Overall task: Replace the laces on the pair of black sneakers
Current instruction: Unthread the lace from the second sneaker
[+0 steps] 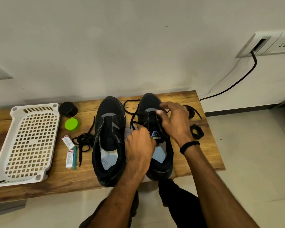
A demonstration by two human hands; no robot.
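A wooden bench top (204, 155) stands against a white wall, with pale floor beyond it.

Head view: the pair of black sneakers sits mid-bench, toes toward 12 o'clock. The left sneaker (109, 139) has bare eyelets. The right sneaker (160, 155), just beside it at 3 o'clock, is the one in hand. The right hand (173, 122) pinches the lace (130, 106) at the toe-end eyelets. The left hand (141, 145) is curled, apparently round a strand of that lace, at the tongue's 9 o'clock edge.

To do this step well, I would even the two ends across the lowest eyelets before crossing upward, keep the strand flat, and pin the tongue centred while pulling.

A loose lace (83, 142) lies tangled at 9 o'clock of the left sneaker. A coiled lace (196, 131) rests at 3 o'clock of the right one.

The left fingertips are hidden under the hand, so its grip is a judgement. The right palm covers the eyelets, so I cannot tell how many are threaded. The dark shape (190, 111) behind the right hand is half covered. Print on the small boxes (67, 142) is unreadable.
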